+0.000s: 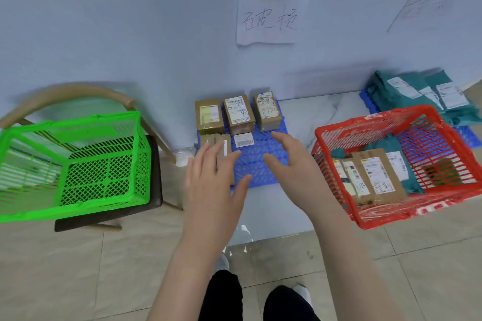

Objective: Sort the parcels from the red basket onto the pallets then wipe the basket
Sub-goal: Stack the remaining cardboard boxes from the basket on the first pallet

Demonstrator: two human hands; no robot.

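The red basket (336, 138) stands on the floor at the right, holding cardboard boxes (375, 177) and teal mailer bags (391, 144). A blue pallet (263, 154) by the wall carries three brown boxes (238, 113) in a back row and another box (221, 144) in front, partly hidden by my left hand. A second blue pallet (469, 138) at the far right bears teal bags (407, 91). My left hand (211, 177) hovers over the front box with fingers spread, holding nothing. My right hand (289, 159) is open above the pallet.
A green basket (78, 164) sits on a dark-seated wooden chair (154, 190) at the left. Handwritten paper signs (268, 18) hang on the wall above the pallets. A small white object (184, 155) lies by the wall. My feet are on the tiled floor below.
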